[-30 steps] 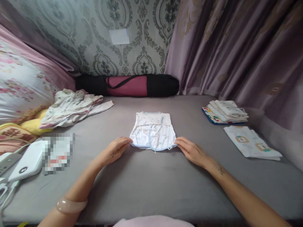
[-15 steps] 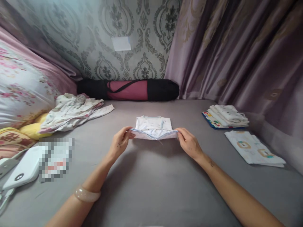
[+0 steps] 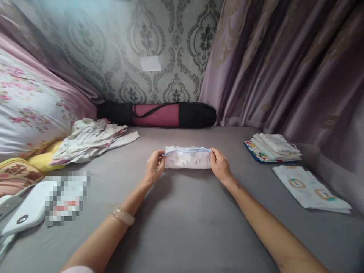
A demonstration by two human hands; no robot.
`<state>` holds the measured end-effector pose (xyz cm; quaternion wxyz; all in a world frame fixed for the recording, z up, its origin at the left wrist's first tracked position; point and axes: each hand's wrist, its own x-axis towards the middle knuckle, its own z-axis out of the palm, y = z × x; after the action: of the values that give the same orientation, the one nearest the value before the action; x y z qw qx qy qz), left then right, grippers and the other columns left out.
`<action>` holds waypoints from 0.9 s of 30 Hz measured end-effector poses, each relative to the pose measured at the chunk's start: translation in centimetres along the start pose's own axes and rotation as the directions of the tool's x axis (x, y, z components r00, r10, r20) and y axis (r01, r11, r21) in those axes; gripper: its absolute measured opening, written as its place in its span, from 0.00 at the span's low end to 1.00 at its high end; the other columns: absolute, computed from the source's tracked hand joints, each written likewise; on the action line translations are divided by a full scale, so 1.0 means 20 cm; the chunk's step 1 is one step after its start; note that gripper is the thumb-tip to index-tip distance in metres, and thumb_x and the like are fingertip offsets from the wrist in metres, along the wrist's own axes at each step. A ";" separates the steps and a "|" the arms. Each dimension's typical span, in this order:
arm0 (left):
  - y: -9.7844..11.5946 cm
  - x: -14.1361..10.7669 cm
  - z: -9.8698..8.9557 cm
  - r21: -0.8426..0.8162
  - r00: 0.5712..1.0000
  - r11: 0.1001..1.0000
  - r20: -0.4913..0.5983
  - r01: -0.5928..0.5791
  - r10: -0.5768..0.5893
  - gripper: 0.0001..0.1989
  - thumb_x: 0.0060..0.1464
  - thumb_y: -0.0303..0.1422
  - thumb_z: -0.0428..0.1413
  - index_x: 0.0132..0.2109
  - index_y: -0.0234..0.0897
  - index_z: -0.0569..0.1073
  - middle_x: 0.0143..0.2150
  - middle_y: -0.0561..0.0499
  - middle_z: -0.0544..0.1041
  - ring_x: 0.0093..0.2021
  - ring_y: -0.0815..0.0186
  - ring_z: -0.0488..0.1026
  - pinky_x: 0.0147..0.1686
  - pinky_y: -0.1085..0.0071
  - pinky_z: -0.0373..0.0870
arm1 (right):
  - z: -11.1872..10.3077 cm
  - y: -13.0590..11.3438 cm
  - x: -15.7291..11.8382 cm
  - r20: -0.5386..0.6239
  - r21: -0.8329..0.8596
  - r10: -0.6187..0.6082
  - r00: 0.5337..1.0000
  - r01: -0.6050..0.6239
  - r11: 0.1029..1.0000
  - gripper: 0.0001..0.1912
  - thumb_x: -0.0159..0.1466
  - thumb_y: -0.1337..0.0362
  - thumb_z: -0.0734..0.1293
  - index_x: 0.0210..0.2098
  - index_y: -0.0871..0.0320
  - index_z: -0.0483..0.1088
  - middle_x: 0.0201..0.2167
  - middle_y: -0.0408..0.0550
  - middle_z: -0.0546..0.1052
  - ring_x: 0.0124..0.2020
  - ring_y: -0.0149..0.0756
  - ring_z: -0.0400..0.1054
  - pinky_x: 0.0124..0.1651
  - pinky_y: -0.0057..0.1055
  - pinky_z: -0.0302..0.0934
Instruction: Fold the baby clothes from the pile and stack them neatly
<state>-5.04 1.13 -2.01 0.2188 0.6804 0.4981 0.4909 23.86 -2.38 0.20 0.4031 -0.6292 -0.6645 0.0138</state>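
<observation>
- Head view: small white cloth garment with pale blue trim point(image 3: 187, 160) at the middle of the smooth grey bed sheet point(image 3: 182, 223), in front of the person.
- Left hand point(image 3: 155, 167): thumb and fingers closed in a pinch on the left end of the blue-trimmed edge.
- Right hand point(image 3: 221, 166): matching pinch on the right end, fingers curled, little gap.
- Judgement: gripping both ends probably draws the edge level and limits sagging. The edge is raised above the lower fold; whether that fold touches the sheet is unclear.
- Right side: neat stack of folded patterned cloths point(image 3: 277, 147); just nearer, a flat folded white cloth with orange-brown animal prints point(image 3: 309, 189). Well apart from the hands, perhaps for elbow room.
- Left side: crumpled pale printed clothing point(image 3: 91, 140), loosely heaped.
- Far edge: black and burgundy tubular bag point(image 3: 159, 115) along the wall, seemingly out of the way.
</observation>
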 end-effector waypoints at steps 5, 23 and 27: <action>-0.06 0.09 0.06 0.072 1.000 0.997 -0.028 0.006 -0.004 0.09 0.56 0.32 0.49 0.43 0.37 0.70 0.42 0.46 0.76 0.41 0.63 0.74 0.43 0.65 0.72 | 0.08 0.03 0.08 0.029 -0.065 0.067 0.997 -0.065 0.996 0.18 0.68 0.64 0.53 0.49 0.59 0.70 0.48 0.55 0.76 0.49 0.42 0.69 0.50 0.35 0.62; -0.16 0.30 0.20 0.183 0.970 0.954 -0.002 0.239 -0.243 0.12 0.54 0.28 0.51 0.43 0.36 0.76 0.41 0.44 0.80 0.41 0.60 0.75 0.45 0.65 0.69 | 0.21 0.13 0.18 0.262 -0.183 0.381 0.887 -0.342 0.922 0.18 0.63 0.52 0.64 0.44 0.60 0.74 0.38 0.52 0.79 0.39 0.39 0.73 0.39 0.29 0.62; -0.17 0.30 0.20 0.259 0.979 0.946 0.007 0.196 -0.205 0.13 0.55 0.29 0.52 0.45 0.36 0.77 0.40 0.43 0.80 0.42 0.60 0.75 0.47 0.65 0.66 | 0.20 0.12 0.18 0.288 -0.150 0.347 0.892 -0.316 0.937 0.14 0.63 0.57 0.65 0.41 0.59 0.75 0.38 0.51 0.79 0.39 0.38 0.73 0.41 0.28 0.62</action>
<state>-2.82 8.59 -3.67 0.1861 0.6569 0.6203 0.3860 23.98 3.09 -1.93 0.2537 -0.7425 -0.6020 0.1480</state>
